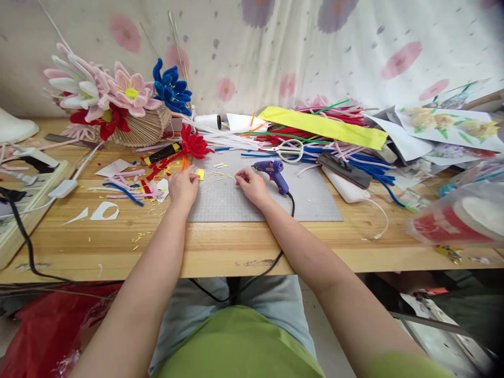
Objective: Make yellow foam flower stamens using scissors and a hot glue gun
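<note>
My left hand (184, 188) is closed in a pinch above the left edge of the grey cutting mat (307, 205). By its fingertips is a small yellow piece (200, 174); I cannot tell whether the fingers grip it. A red fuzzy flower (194, 143) lies just beyond, its orange stem (184, 163) running down behind this hand. My right hand (252, 185) pinches at the middle of the mat, beside thin yellow-tipped white strands (219, 174); what its fingertips hold is too small to make out. A purple glue gun (273, 173) rests right of it.
Pipe-cleaner scraps (126, 191) and paper cut-outs (104, 211) litter the left side. Scissors (290, 150), yellow paper (323, 127) and stem bundles lie behind. Fuzzy flowers (132, 92) stand at back left, near a power strip (35, 210). A bagged cup (449, 220) is at right.
</note>
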Demonstrator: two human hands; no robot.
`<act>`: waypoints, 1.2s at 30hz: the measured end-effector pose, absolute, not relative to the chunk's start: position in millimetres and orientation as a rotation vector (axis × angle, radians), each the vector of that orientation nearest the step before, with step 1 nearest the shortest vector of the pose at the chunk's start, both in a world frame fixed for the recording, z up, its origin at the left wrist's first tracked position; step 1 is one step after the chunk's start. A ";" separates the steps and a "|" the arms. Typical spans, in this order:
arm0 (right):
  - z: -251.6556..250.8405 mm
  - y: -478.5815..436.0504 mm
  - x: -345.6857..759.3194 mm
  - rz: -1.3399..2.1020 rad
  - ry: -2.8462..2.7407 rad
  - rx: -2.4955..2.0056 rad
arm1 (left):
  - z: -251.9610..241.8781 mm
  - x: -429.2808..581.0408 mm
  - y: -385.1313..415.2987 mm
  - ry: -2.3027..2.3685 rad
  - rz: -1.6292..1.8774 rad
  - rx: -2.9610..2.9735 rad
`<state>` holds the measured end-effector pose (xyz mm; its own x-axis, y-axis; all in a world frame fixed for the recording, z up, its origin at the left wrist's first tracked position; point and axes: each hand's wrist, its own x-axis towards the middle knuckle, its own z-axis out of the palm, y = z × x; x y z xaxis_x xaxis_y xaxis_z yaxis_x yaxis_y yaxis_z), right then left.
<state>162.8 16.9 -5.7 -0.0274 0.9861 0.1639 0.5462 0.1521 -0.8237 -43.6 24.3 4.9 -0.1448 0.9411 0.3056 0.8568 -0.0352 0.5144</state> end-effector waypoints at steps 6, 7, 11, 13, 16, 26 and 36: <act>-5.0 16.5 162.2 0.721 -1.685 -1.504 | 4.5 -44.4 23.8 2.148 1.032 1.816; -4.7 16.5 162.0 0.716 -1.688 -1.515 | 4.4 -44.8 23.8 2.157 1.078 1.780; -4.1 16.2 161.8 0.718 -1.694 -1.521 | 3.9 -45.3 24.9 2.089 1.332 1.640; -3.9 16.0 162.1 0.727 -1.685 -1.503 | 3.9 -42.4 25.1 1.911 1.422 1.587; -3.3 15.7 162.6 0.730 -1.668 -1.492 | 5.1 -32.4 20.7 1.567 1.329 1.585; -4.8 17.2 164.2 0.717 -1.617 -1.485 | 9.9 -18.0 4.4 1.294 0.866 2.042; 9.3 18.6 171.8 0.807 -1.707 -1.488 | 12.0 -39.4 15.0 1.818 0.909 2.009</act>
